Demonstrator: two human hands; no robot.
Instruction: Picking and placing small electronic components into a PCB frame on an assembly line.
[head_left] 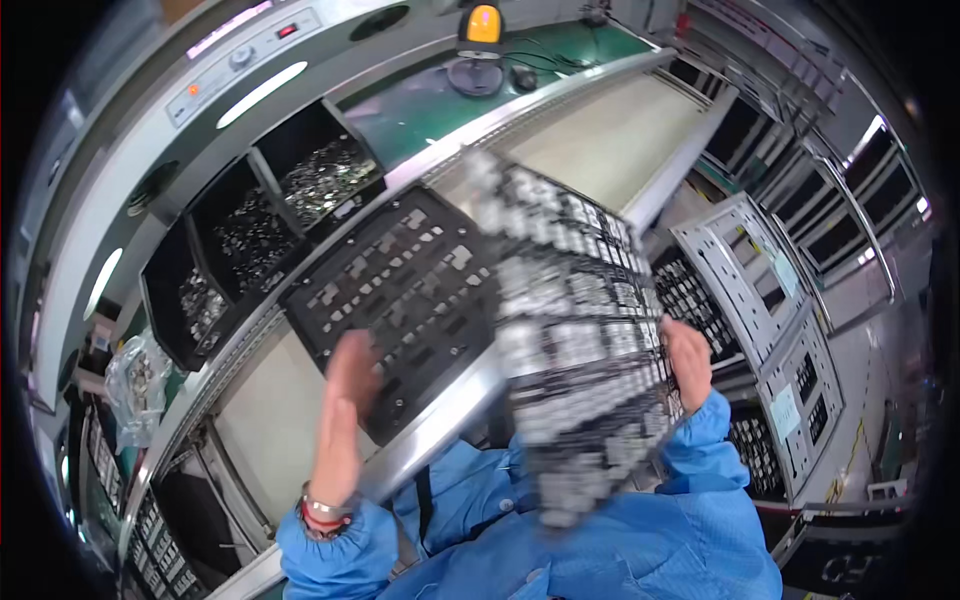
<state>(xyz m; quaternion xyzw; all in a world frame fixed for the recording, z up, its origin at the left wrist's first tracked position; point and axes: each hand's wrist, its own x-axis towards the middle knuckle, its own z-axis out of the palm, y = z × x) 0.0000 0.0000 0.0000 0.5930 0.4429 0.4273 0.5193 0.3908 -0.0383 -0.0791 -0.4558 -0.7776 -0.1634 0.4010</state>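
1. Being grasped at its right edge by the right hand (pixel 688 365), a panel (pixel 570 350) bearing rows of pale, blocky pieces is held up, tilted and blurred, just right of a dark plate (pixel 405 390).
2. At the dark plate's lower left edge, the left hand (pixel 345 420) is held unclenched, with nothing seen in its grasp; whether the plate is touched cannot be told.
3. The panel is judged thin, stiff and fairly light, its many pieces perhaps easily knocked or slippery; it is best taken by opposite rims, the faces left untouched.
4. Beyond the dark plate, upper left, black bins (pixel 300 135) are filled with small shiny parts.
5. Farther above the dark plate, a yellow-topped device (pixel 483 28) is stood on a green bench (pixel 405 100).
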